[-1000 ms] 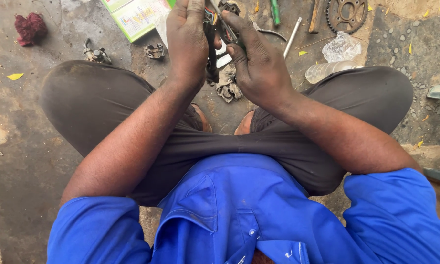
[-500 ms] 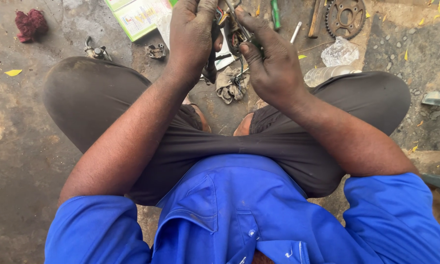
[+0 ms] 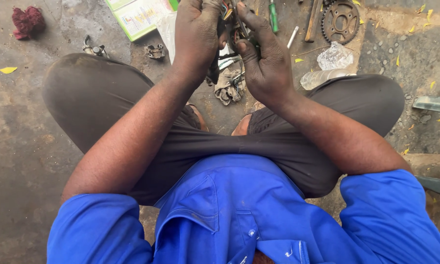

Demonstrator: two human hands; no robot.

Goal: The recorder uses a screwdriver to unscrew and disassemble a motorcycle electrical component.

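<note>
Above the knees, at the frame's top edge, both hands were raised together so the work sat close to the eyes. The left hand (image 3: 198, 36) was curled shut around a bundle of coloured wires (image 3: 228, 11), steadying it, while the right hand (image 3: 264, 54) pinched the same bundle from the other side, thumb up. Just below the wires, on the ground between the feet, lay a greasy rag (image 3: 230, 88) with small metal parts. Right of the wires, within reach, were a green screwdriver (image 3: 273, 14), a sprocket (image 3: 343, 20) and a crumpled bottle (image 3: 327, 66); left of them, a booklet (image 3: 139, 17).
</note>
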